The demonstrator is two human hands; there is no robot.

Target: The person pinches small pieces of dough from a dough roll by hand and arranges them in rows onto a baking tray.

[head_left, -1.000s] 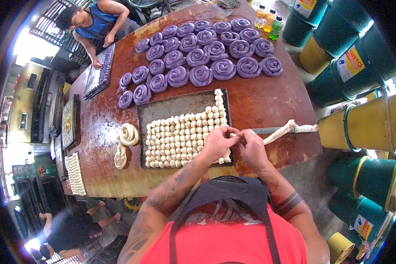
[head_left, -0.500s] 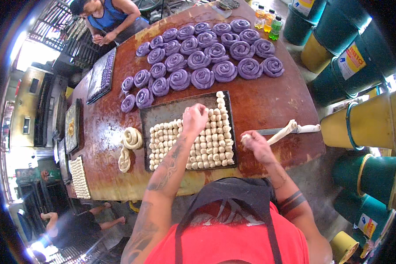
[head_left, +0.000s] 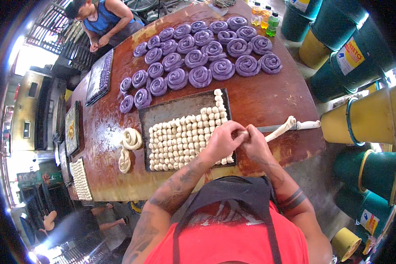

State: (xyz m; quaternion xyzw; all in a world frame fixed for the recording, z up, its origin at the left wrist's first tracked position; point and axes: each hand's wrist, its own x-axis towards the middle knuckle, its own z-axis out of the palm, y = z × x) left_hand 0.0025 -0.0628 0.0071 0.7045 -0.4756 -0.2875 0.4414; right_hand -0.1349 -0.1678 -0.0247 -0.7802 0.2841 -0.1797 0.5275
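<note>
My left hand (head_left: 226, 140) and my right hand (head_left: 256, 143) meet beside the right edge of a dark baking tray (head_left: 163, 110). Both have their fingers closed on a small piece of pale dough, mostly hidden between the fingertips. Rows of small pale dough balls (head_left: 176, 143) cover much of the tray, with one column reaching higher along its right side. Right of my hands, a rope of pale dough (head_left: 280, 130) lies across a knife (head_left: 265, 129), whose white handle points right.
Purple dough coils (head_left: 200, 77) fill the table's far half. Pale dough coils (head_left: 132, 139) lie left of the tray. Other trays (head_left: 100, 79) line the left edge. Bottles (head_left: 272, 25) stand far right, and drums (head_left: 339, 123) flank the table. Another person (head_left: 108, 22) works at far left.
My left hand has come from above the dough balls to the right and nearer, joining my right hand. My right hand has turned slightly inward with the dough piece.
</note>
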